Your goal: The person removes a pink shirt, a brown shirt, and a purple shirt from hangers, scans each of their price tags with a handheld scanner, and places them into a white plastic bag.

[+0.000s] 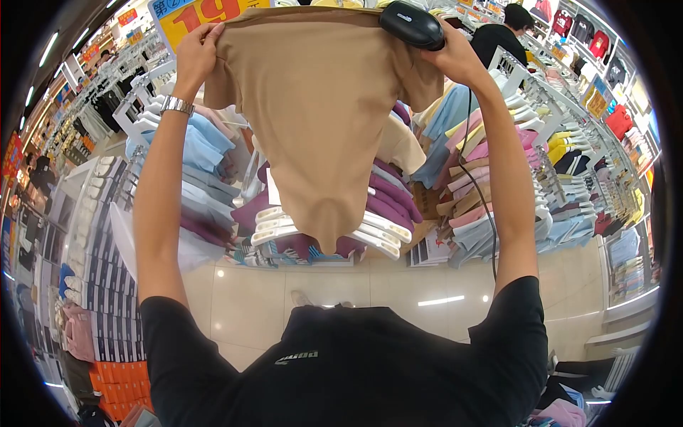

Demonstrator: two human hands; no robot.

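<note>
A tan T-shirt (313, 92) is stretched out in front of me, its lower part hanging in a point over white hangers (384, 231). My left hand (197, 55) pinches the shirt's upper left corner. My right hand (455, 57) is closed around a black handheld steamer (411, 24) with a thin black cord (471, 171) trailing down. The steamer lies against the shirt's upper right corner. Whether the right fingers also grip the cloth is hidden.
Racks of blue shirts (206, 142) stand on the left, and pink and grey shirts (469, 192) hang on the right. A yellow price sign (203, 21) rises behind my left hand. Another person (498, 39) in black is at the back right. Tiled floor (263, 292) lies below.
</note>
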